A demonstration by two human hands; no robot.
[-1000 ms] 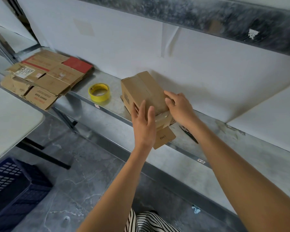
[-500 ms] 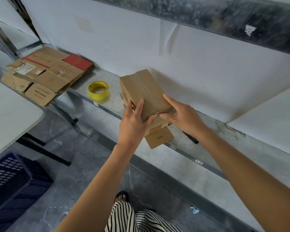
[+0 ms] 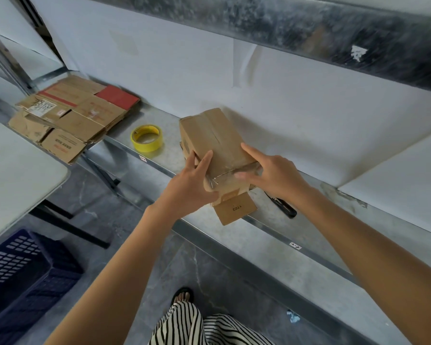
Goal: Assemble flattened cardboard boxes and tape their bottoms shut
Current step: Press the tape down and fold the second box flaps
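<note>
A small brown cardboard box (image 3: 210,133) lies on the metal shelf (image 3: 339,242), its near end past the shelf's front edge. A loose flap (image 3: 235,210) hangs from that end. Clear tape shines along the near top edge. My left hand (image 3: 190,186) lies against the box's left near corner with straight fingers. My right hand (image 3: 271,174) presses the right near corner, index finger on the top face and thumb along the taped edge. A yellow tape roll (image 3: 146,138) sits on the shelf left of the box.
A stack of flattened cardboard boxes (image 3: 72,118) lies at the shelf's left end. A black tool (image 3: 283,208) rests on the shelf behind my right wrist. A white table (image 3: 15,175) and a blue crate (image 3: 15,275) stand at the left. A shelf beam (image 3: 284,28) runs overhead.
My left hand slid from the near end up to the box's left corner. My right hand came off the top and now presses the near right edge. The box shifted slightly.
</note>
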